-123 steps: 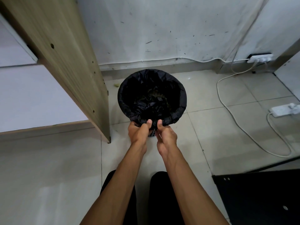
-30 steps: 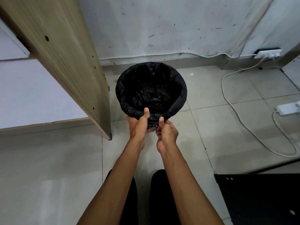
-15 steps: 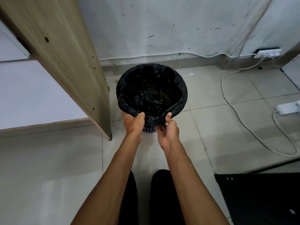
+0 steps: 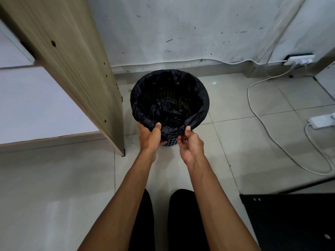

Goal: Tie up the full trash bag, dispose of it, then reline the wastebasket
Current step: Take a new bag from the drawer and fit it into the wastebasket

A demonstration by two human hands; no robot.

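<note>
Pale tiled floor (image 4: 244, 142) under me. Scuffed white wall (image 4: 181, 29) ahead of my hands, thin cable (image 4: 163, 62) along its base. Wood-grain panel (image 4: 72, 60) to their left, white surface (image 4: 36, 102) beyond it. Right: wall socket (image 4: 299, 59), power strip (image 4: 321, 120), looping white cord (image 4: 268, 129). Near right: black panel (image 4: 290, 223).

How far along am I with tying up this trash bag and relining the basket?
Nothing looks finished yet: the black trash bag sits open in the blue wastebasket, its edge folded over the rim. In hand: your left hand and right hand pinch the near edge of the bag. Left: pull it free, tie it, dispose of it, then fit a new liner; none is in view.
</note>
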